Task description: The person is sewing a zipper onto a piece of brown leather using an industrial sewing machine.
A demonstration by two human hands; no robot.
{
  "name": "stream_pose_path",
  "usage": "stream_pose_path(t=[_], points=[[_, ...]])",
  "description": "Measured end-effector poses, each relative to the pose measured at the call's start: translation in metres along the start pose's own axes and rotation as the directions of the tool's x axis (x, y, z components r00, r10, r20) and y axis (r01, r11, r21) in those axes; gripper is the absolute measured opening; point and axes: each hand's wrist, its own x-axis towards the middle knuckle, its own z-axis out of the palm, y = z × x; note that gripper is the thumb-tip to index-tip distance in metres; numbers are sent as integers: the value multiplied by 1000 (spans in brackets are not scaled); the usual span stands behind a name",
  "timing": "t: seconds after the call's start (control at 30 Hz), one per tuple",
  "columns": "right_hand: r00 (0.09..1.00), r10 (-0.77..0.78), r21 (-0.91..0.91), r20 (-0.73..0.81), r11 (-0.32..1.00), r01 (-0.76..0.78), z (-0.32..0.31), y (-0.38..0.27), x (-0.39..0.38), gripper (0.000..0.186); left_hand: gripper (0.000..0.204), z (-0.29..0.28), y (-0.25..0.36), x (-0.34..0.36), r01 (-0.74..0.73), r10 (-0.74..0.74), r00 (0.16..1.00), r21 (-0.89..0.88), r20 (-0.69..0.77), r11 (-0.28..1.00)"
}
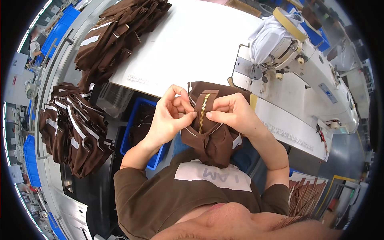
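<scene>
A brown fabric piece (214,142) hangs over the near edge of the white table, partly on my lap. A brass-toothed zipper (204,112) on brown tape runs up its middle. My left hand (174,112) pinches the fabric along the zipper's left side, thumb against forefinger. On the other side, my right hand (232,113) pinches the zipper's right edge between thumb and fingers. Both hands are closed and close together, with the zipper teeth showing between the thumbs. Whatever lies under the fingertips is hidden.
A white sewing machine (316,76) stands at the right, with white cloth (270,38) draped on its head. Brown garment pieces with white strips pile up at the far left (116,34) and nearer left (76,128). A blue bin (127,134) sits below the table edge.
</scene>
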Motion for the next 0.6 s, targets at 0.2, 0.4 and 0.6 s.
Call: stream_pose_path(t=[0.2, 0.4, 0.6], points=[[986, -164, 113, -5, 980, 164, 5, -5, 1, 11, 66, -13, -22, -7, -19, 87, 982, -375, 165, 927], [942, -235, -214, 238, 934, 286, -3, 6, 2, 10, 45, -42, -49, -35, -28, -198, 913, 540, 356, 841], [944, -247, -148, 217, 948, 282, -4, 51, 18, 13, 26, -140, -27, -108, 256, -503, 856, 942, -115, 219]])
